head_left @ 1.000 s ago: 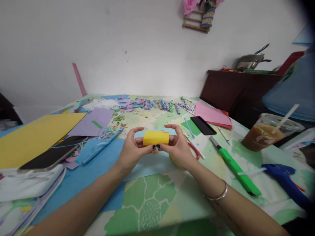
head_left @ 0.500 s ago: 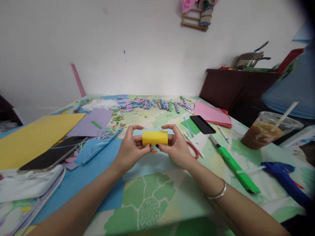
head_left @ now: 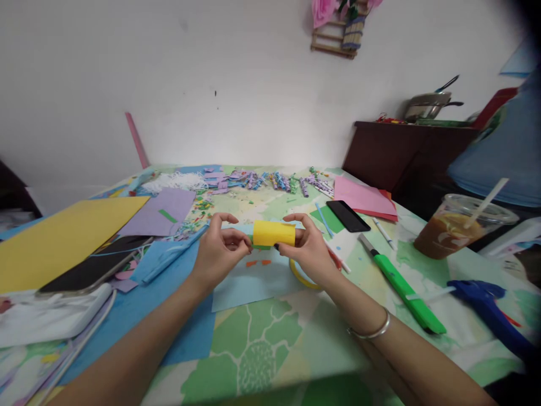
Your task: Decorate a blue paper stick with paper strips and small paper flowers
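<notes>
Head camera is showing the right hand (head_left: pixel 310 252) curling its fingers around a yellow paper roll (head_left: pixel 274 233), holding it up just over a light blue paper sheet (head_left: pixel 249 285), near a yellow tape ring (head_left: pixel 301 277). The left hand (head_left: pixel 217 252) is pinching its thumb and finger shut on the roll's left end. I think the right hand should be squeezing softly so the roll is not getting squashed, while the left fingertips are holding the edge even.
</notes>
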`<state>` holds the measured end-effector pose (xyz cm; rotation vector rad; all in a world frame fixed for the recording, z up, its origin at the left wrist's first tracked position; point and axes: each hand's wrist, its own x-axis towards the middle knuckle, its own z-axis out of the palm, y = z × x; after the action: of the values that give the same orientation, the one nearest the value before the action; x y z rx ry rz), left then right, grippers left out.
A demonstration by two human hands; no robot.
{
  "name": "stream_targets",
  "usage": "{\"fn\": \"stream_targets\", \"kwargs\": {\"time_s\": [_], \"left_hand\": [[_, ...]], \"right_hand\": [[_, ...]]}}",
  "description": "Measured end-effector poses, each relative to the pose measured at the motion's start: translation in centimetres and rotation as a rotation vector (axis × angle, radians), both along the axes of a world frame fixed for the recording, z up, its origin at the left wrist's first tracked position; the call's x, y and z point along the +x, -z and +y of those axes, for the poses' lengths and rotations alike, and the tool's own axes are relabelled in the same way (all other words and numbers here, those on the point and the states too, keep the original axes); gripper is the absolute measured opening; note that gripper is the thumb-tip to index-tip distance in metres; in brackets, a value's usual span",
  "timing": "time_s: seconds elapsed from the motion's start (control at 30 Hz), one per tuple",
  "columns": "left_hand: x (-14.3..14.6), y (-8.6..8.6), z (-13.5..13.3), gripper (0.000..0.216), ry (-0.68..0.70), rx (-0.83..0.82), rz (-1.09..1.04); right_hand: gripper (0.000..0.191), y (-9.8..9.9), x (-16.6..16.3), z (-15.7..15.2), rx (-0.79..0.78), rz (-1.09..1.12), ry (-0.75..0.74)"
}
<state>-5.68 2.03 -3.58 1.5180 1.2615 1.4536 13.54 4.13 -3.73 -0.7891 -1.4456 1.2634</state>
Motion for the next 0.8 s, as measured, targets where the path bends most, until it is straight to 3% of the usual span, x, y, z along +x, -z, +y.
{"fn": "stream_targets", "kwargs": {"time_s": [0.13, 0.27, 0.43, 0.7, 0.8], "left_hand": [[-0.2, 0.0, 0.2, 0.053, 0.121, -0.07, -0.194], [0.7, 0.2, -0.2, 0.08, 0.321, -0.137, -0.259], [1.3, 0.1, -0.5, 0.085, 0.252, -0.113, -0.23], [0.7, -0.6, -0.4, 0.088, 0.253, -0.176, -0.247], [0.3, -0.8, -0.3, 0.086, 0.225, -0.196, -0.238]], "right_hand": [[0.052, 0.2, 0.2, 0.1, 0.007, 0.006, -0.033], [0.052, 0.9, -0.2, 0.2, 0.012, -0.035, -0.078], [0.048, 1.0, -0.3, 0.1, 0.009, -0.073, -0.068], [0.051, 0.5, 0.3, 0.5, 0.043, -0.144, 0.007], [0.046, 0.6, 0.7, 1.0, 0.124, -0.251, 0.123]]}}
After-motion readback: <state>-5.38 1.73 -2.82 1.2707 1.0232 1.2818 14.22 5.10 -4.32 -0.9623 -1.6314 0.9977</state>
